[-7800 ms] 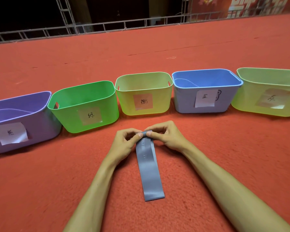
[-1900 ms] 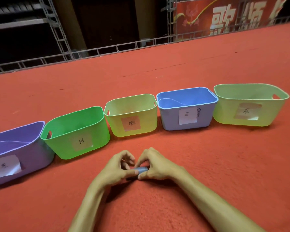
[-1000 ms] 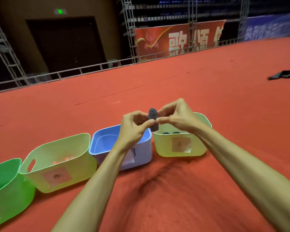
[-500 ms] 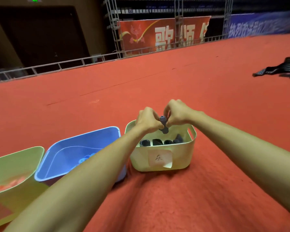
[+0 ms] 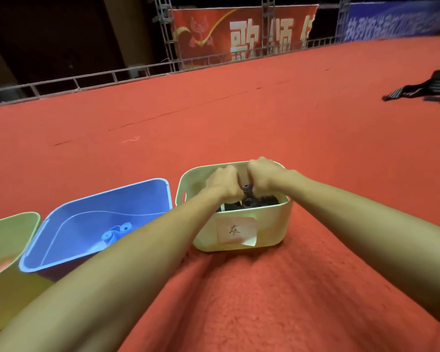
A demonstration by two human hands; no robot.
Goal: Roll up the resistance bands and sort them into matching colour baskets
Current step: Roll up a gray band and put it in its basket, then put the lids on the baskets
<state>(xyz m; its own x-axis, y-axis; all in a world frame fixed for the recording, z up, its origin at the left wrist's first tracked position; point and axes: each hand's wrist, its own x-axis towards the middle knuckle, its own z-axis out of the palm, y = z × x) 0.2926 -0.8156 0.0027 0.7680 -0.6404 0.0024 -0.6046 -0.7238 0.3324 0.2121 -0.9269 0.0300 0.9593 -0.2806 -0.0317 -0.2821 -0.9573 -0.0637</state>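
Note:
My left hand (image 5: 224, 182) and my right hand (image 5: 263, 177) together pinch a rolled grey resistance band (image 5: 247, 189), its end showing between them. Both hands are inside the top of the pale green basket (image 5: 269, 227), which carries a paper label on its front. Several dark rolled bands (image 5: 262, 201) lie in that basket under my hands. The blue basket (image 5: 61, 219) stands to the left with a blue rolled band (image 5: 117, 233) in it.
A yellow-green basket (image 5: 3, 240) shows at the left edge. All baskets sit on red carpet (image 5: 239, 288). A dark striped cloth (image 5: 427, 88) lies far right. A metal railing (image 5: 87, 78) and a red banner (image 5: 239, 34) close off the back.
I finished rolling the grey band on the carpet, lifted it with both hands to the right, and have lowered it into the pale green basket.

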